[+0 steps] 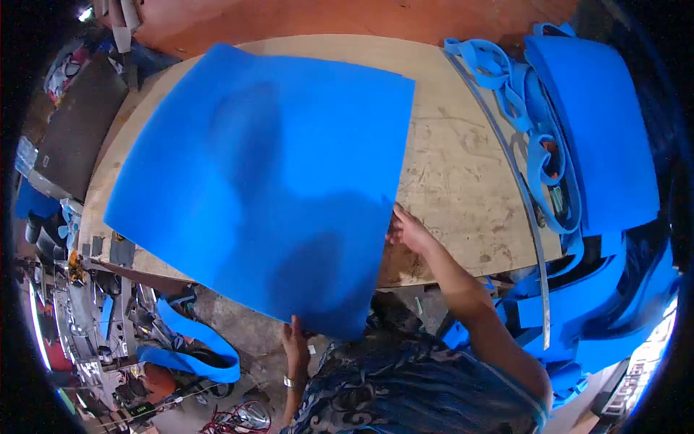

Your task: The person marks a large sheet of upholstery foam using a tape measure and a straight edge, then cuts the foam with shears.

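Note:
A large blue foam-like sheet [325, 145] lies over the wooden table, its near corner hanging past the front edge towards my body. My left hand [295, 343] is closed on the sheet's near edge, thumb on top and the other fingers partly hidden underneath. At the right-hand edge, my right hand [407, 230] grips the sheet, with some fingertips hidden by it. Shadows fall across the sheet's surface.
The wooden tabletop [463, 181] shows right of the sheet. A long metal straightedge [522, 181] runs along its right side, overhanging the front. Beyond are blue strips [506, 79] and stacked blue sheets [600, 130]. A blue strip loop [199, 340] and clutter are at lower left.

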Demonstrator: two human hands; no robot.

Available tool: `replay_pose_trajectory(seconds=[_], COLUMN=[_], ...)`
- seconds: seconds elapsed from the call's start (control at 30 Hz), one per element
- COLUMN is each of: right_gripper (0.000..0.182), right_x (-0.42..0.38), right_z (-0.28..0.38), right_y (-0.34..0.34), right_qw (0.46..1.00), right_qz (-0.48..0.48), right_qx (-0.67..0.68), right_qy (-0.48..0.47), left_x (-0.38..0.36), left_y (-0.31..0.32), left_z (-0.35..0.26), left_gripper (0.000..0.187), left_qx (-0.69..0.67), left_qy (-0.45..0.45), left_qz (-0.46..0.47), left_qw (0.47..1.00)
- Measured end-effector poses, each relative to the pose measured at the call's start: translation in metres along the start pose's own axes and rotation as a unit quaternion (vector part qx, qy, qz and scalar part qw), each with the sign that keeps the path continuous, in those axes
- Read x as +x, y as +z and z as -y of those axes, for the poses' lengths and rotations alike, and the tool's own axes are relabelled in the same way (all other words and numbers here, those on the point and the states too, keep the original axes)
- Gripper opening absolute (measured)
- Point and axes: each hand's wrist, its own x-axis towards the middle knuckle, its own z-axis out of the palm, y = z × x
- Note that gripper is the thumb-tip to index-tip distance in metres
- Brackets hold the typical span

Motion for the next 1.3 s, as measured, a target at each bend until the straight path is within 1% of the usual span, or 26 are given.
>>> replay_pose_trajectory(seconds=[0.03, 0.07, 0.1, 0.17, 0.2, 0.27, 0.3, 0.37, 0.4, 0.43, 0.5, 0.57, 0.63, 0.67, 0.73, 0.77, 0.83, 0.87, 0.9, 0.93, 0.97, 1.03, 1.07, 1.17, 1.27, 1.3], right_gripper=[0.058, 0.056, 0.055, 0.049, 0.046, 0.041, 0.041, 0.041, 0.043, 0.043, 0.042, 0.038, 0.039, 0.040, 0.042, 0.043, 0.046, 0.045, 0.044, 0.043, 0.042, 0.046, 0.049, 0.055, 0.064, 0.059], right_x=[0.036, 0.058, 0.080, 0.084, 0.078, 0.070, 0.083, 0.144, 0.187, 0.185, 0.171, 0.229, 0.246, 0.250, 0.254, 0.234, 0.194, 0.199, 0.202, 0.204, 0.206, 0.209, 0.204, 0.176, 0.222, 0.229], right_z=[0.004, 0.024, 0.042, 0.093, 0.114, 0.140, 0.129, 0.090, 0.056, 0.064, 0.086, 0.077, 0.080, 0.087, 0.106, 0.116, 0.148, 0.138, 0.125, 0.114, 0.107, 0.111, 0.115, 0.135, 0.095, 0.090], right_y=[-0.014, -0.010, 0.001, 0.030, 0.042, 0.048, 0.035, 0.004, -0.019, -0.023, -0.032, -0.037, -0.039, -0.037, -0.031, -0.026, -0.016, -0.021, -0.027, -0.030, -0.032, -0.031, -0.029, -0.019, -0.029, -0.035], right_qw=[0.999, 0.996, 0.988, 0.947, 0.925, 0.866, 0.873, 0.876, 0.863, 0.911, 0.971, 0.956, 0.972, 0.974, 0.971, 0.970, 0.965, 0.968, 0.970, 0.971, 0.973, 0.965, 0.960, 0.969, 0.949, 0.955], right_qz=[-0.029, -0.075, -0.118, -0.110, -0.069, 0.005, -0.034, -0.111, -0.185, -0.123, -0.002, -0.077, -0.057, -0.046, -0.021, 0.009, 0.069, 0.075, 0.073, 0.073, 0.073, 0.083, 0.088, 0.098, 0.069, 0.068], right_qx=[-0.031, -0.024, -0.017, -0.111, -0.156, -0.232, -0.226, -0.217, -0.321, -0.287, -0.215, -0.239, -0.174, -0.194, -0.234, -0.239, -0.252, -0.237, -0.229, -0.218, -0.206, -0.242, -0.260, -0.224, -0.283, -0.273], right_qy=[0.006, -0.047, -0.098, -0.281, -0.338, -0.443, -0.432, -0.416, -0.343, -0.269, -0.106, -0.148, -0.145, -0.111, -0.045, -0.038, -0.033, -0.028, -0.042, -0.060, -0.077, -0.059, -0.049, -0.045, -0.119, -0.094], left_x=[-0.011, -0.018, -0.018, -0.011, -0.013, -0.002, 0.001, 0.007, 0.013, 0.017, 0.020, 0.029, 0.031, 0.027, 0.042, 0.047, 0.043, 0.040, 0.037, 0.044, 0.046, 0.048, 0.049, 0.047, 0.036, 0.038], left_y=[0.010, 0.021, 0.030, 0.043, 0.056, 0.061, 0.060, 0.087, 0.086, 0.084, 0.088, 0.093, 0.092, 0.107, 0.090, 0.079, 0.081, 0.085, 0.086, 0.066, 0.061, 0.052, 0.051, 0.059, 0.067, 0.065], left_z=[0.006, 0.012, 0.016, 0.019, 0.012, 0.030, 0.041, 0.033, 0.037, 0.039, 0.039, 0.036, 0.033, 0.017, 0.011, 0.006, -0.016, -0.020, -0.021, -0.003, 0.009, 0.025, 0.026, 0.014, 0.003, 0.010], left_gripper=[0.041, 0.041, 0.040, 0.038, 0.031, 0.034, 0.035, 0.026, 0.024, 0.022, 0.020, 0.020, 0.022, 0.023, 0.024, 0.024, 0.024, 0.024, 0.024, 0.025, 0.024, 0.024, 0.023, 0.024, 0.025, 0.026], left_qx=[-0.005, -0.011, -0.016, -0.025, -0.036, 0.005, 0.035, 0.051, 0.044, 0.036, 0.026, 0.021, 0.031, 0.040, 0.063, 0.075, 0.068, 0.067, 0.065, 0.103, 0.125, 0.171, 0.072, 0.046, 0.071, 0.136], left_qy=[-0.010, -0.021, -0.009, 0.015, 0.043, 0.087, 0.104, 0.133, 0.113, 0.094, 0.128, 0.158, 0.174, 0.195, 0.217, 0.227, 0.184, 0.163, 0.142, 0.150, 0.145, 0.132, 0.135, 0.155, 0.146, 0.166], left_qz=[0.003, 0.004, -0.015, -0.062, -0.063, -0.096, -0.107, -0.165, -0.192, -0.221, -0.232, -0.245, -0.269, -0.290, -0.291, -0.291, -0.304, -0.305, -0.307, -0.307, -0.311, -0.319, -0.297, -0.310, -0.303, -0.308], left_qw=[1.000, 1.000, 1.000, 0.998, 0.996, 0.992, 0.988, 0.976, 0.974, 0.970, 0.964, 0.956, 0.947, 0.936, 0.930, 0.926, 0.932, 0.936, 0.939, 0.934, 0.931, 0.923, 0.942, 0.937, 0.939, 0.927])
